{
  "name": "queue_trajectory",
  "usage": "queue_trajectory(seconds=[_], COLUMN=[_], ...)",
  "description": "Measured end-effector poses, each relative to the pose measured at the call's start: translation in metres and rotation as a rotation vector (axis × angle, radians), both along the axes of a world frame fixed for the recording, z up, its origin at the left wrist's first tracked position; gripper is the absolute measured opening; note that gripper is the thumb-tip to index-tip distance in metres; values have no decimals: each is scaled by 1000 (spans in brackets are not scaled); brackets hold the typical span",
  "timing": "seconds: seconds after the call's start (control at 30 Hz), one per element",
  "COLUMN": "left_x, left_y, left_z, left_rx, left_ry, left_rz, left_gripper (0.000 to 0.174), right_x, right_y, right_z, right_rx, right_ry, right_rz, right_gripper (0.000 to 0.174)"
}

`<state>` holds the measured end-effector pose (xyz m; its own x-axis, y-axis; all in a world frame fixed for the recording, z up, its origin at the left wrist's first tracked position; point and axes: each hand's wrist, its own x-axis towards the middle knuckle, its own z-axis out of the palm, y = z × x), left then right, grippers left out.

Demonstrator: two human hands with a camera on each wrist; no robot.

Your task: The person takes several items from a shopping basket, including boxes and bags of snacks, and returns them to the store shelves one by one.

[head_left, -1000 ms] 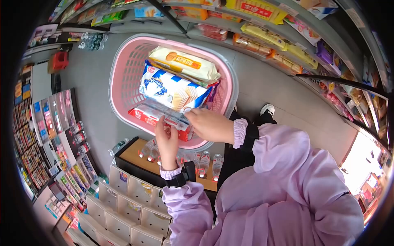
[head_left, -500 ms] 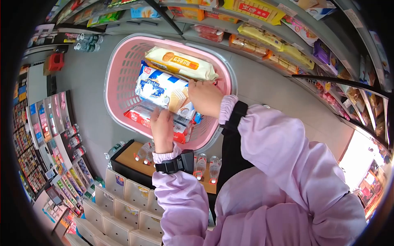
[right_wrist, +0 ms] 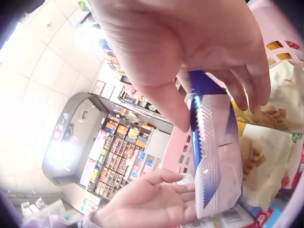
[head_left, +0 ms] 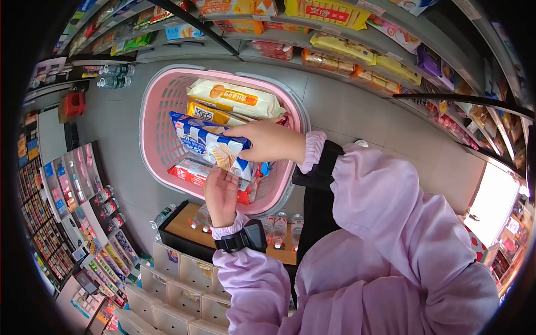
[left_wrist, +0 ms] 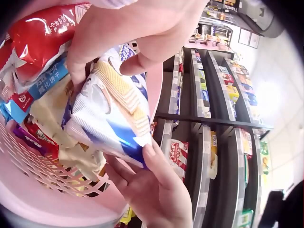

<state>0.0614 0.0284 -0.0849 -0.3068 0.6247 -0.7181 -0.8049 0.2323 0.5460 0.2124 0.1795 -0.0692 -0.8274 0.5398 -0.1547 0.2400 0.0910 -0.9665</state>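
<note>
My right hand point(head_left: 273, 142) grips a blue-and-white wafer packet point(head_left: 195, 137) at its end, thumb on one side and fingers on the other. The packet stands tilted up inside the pink basket point(head_left: 153, 117). Below it my left hand point(head_left: 221, 195) lies palm up, its fingers loosely extended. In the left wrist view the thumb of that left hand point(left_wrist: 152, 199) touches the packet's lower end. A red packet point(head_left: 187, 174) lies under the wafers on the near side. Behind them are a yellow packet point(head_left: 209, 113) and a cream biscuit packet point(head_left: 237, 99).
Snack shelves point(head_left: 335, 42) curve along the far and right sides. Water bottles point(head_left: 279, 229) stand on a wooden ledge point(head_left: 184, 223) near the basket, with beige bins point(head_left: 184, 296) beyond. The basket rests on grey floor tiles point(head_left: 335, 106).
My right hand has moved from beside the left hand to the wafer packet and tilted it up, uncovering the yellow packet behind. The left hand has turned palm up.
</note>
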Motion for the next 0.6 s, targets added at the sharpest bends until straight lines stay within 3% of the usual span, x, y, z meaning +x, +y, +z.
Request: queue_trajectory(seconds=[0.1, 0.13, 0.27, 0.3, 0.33, 0.43, 0.47, 0.6], left_x=[5, 8, 42, 54, 66, 94, 104, 133], left_y=[1, 2, 9, 11, 13, 20, 24, 30], left_z=[8, 12, 36, 43, 48, 64, 68, 69], left_rx=[57, 67, 118, 136, 137, 269, 301, 279], left_ry=[-19, -8, 100, 144, 155, 157, 166, 161], left_rz=[-20, 5, 97, 119, 203, 178, 182, 58], left_gripper=[30, 32, 35, 35, 36, 36, 35, 39], right_x=[1, 6, 28, 37, 49, 87, 102, 147], right_y=[6, 9, 37, 42, 47, 57, 59, 62], right_z=[7, 11, 14, 17, 16, 18, 27, 19], right_rx=[30, -120, -174, -427, -487, -648, -813, -863], right_ry=[61, 28, 188, 163, 221, 310, 291, 325], right_rz=[-48, -31, 58, 74, 78, 55, 23, -13], right_gripper=[48, 48, 52, 48, 46, 47, 51, 55])
